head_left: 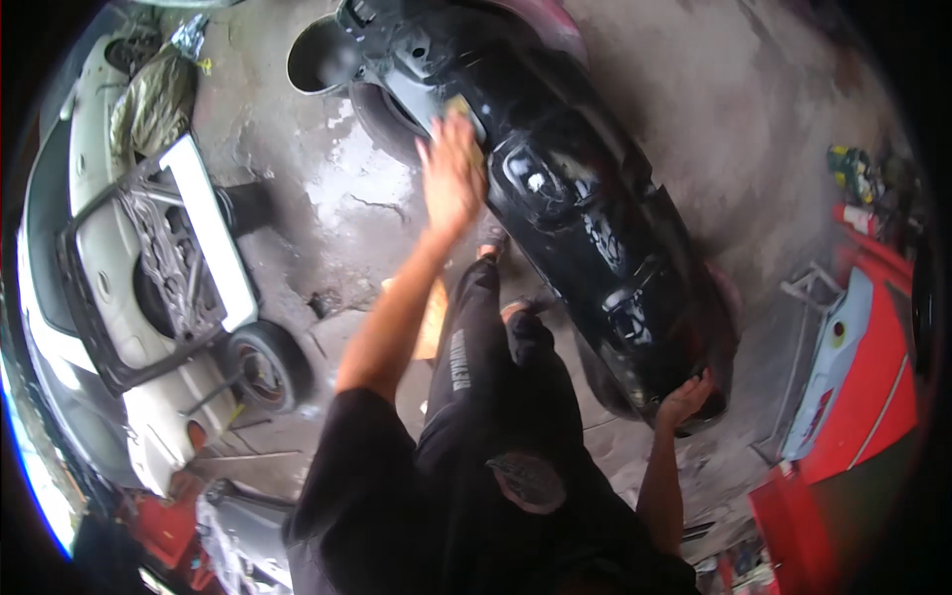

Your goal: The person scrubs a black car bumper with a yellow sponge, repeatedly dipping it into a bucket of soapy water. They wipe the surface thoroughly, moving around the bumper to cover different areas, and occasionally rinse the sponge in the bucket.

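Left hand: it lies rather flat on a yellowish pad, thumb apart from the fingers; whether it grips the pad, we cannot tell.
Right hand: we see it resting on the bumper's near end (fingers bent a little); we cannot tell if it clamps.
Bumper: black, slanting before us, under both hands.

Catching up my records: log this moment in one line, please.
left hand: over yellowish pad, at grey patch on black car part | right hand: at the part's near end
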The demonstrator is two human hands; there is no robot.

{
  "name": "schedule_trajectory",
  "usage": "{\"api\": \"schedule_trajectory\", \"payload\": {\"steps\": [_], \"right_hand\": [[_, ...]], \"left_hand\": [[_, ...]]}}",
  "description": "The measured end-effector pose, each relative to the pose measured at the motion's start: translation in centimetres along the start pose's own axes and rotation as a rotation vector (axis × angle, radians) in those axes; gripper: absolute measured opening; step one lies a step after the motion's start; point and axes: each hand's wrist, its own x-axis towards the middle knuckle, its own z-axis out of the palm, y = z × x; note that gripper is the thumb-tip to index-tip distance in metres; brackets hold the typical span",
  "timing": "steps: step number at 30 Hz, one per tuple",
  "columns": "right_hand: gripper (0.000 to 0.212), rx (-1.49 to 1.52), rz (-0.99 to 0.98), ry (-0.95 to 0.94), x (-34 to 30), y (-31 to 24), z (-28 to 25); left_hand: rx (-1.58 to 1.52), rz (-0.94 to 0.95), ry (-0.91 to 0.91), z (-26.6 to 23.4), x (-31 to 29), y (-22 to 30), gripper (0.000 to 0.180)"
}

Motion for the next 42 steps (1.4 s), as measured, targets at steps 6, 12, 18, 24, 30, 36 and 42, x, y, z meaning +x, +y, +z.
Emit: {"api": "schedule_trajectory", "payload": {"steps": [6, 12, 18, 24, 30, 36, 42], "right_hand": [[0.047, 0.427, -0.329, -0.263, 8.5, -21.0, -3.3], [0.061, 0.448, -0.636, -0.473, 16.6, -37.8, 5.0], [0.076, 0.219, -0.619, -0.356, 15.0, -40.4, 8.3], [0.072, 0.288, -0.628, -0.405, 14.7, -41.4, 7.2], [0.072, 0.256, -0.636, -0.397, 14.8, -41.6, 6.9], [0.073, 0.269, -0.626, -0.443, 14.7, -42.1, 7.1], [0.074, 0.187, -0.593, -0.474, 15.2, -42.2, 6.0]], "left_hand": [[-0.398, -0.151, 0.602, 2.8, 1.4, -1.4, 0.055], [-1.157, -0.469, 0.38, 1.3, -13.2, 16.0, 0.068], [-1.33, -0.806, 0.382, 1.3, 1.7, 1.6, 0.066], [-1.113, -0.456, 0.453, 8.2, 1.6, -4.3, 0.061], [-0.712, -0.417, 0.243, 9.3, -4.6, -0.3, 0.067], [-0.23, -0.412, 0.216, 8.1, 12.4, -19.9, 0.064], [-0.337, -0.318, 0.064, 8.3, 8.8, -14.6, 0.077]]}}
